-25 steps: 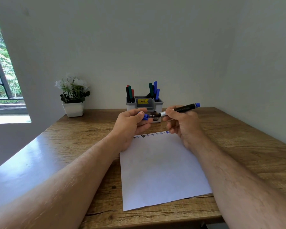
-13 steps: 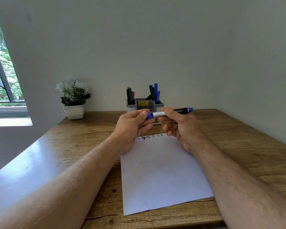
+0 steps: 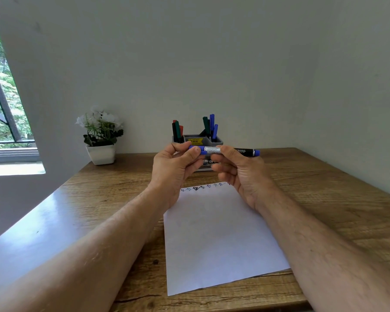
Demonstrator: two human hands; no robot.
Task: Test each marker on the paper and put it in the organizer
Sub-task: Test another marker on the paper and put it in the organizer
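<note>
A blue marker (image 3: 245,152) with a black barrel lies level between both hands, above the far edge of the paper (image 3: 218,235). My right hand (image 3: 239,174) grips its barrel. My left hand (image 3: 176,170) pinches the blue cap (image 3: 197,148), which sits on the marker's left end. Small test scribbles (image 3: 203,187) run along the paper's far edge. Behind the hands stands the grey organizer (image 3: 216,140), holding several red, green, black and blue markers upright; its lower front is hidden by my fingers.
A white pot with white flowers (image 3: 101,140) stands at the back left of the wooden table (image 3: 324,199), near a window. Walls close in behind and on the right.
The cap, held apart from the tip a second ago, is now pushed onto the marker. Both hands have risen slightly and the marker has levelled out.
</note>
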